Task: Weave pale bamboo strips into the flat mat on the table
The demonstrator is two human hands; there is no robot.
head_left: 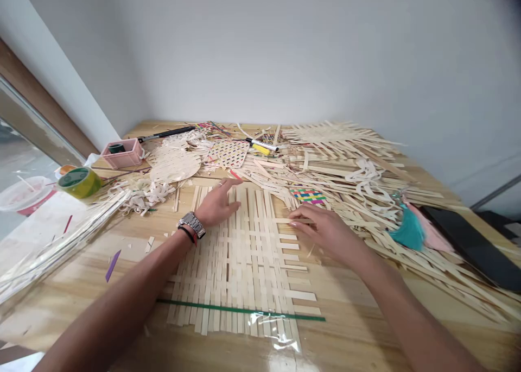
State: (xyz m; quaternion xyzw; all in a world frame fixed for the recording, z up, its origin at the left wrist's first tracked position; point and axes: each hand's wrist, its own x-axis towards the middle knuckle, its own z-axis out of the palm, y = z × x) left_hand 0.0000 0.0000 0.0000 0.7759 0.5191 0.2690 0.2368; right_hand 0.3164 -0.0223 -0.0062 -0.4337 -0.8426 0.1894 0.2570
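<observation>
A half-woven mat of pale flat strips (240,269) lies before me, its strip ends sticking out at the right side. Across its near end runs a thin dark green strip (244,309), with shiny clear tape near its right part. My left hand (217,205), with a watch at the wrist, rests on the mat's upper left with fingers stretched out. At the upper right edge, my right hand (311,224) pinches the end of a pale crosswise strip (282,220) between thumb and fingers. The other end of that strip is hard to follow in the weave.
Loose strips (391,258) heap along the right and back. A phone (474,247) and a teal tassel (409,228) lie right. Tape rolls (80,183), a pink basket (122,153) and a long strip bundle (69,241) are left. Markers (262,145) lie at the back.
</observation>
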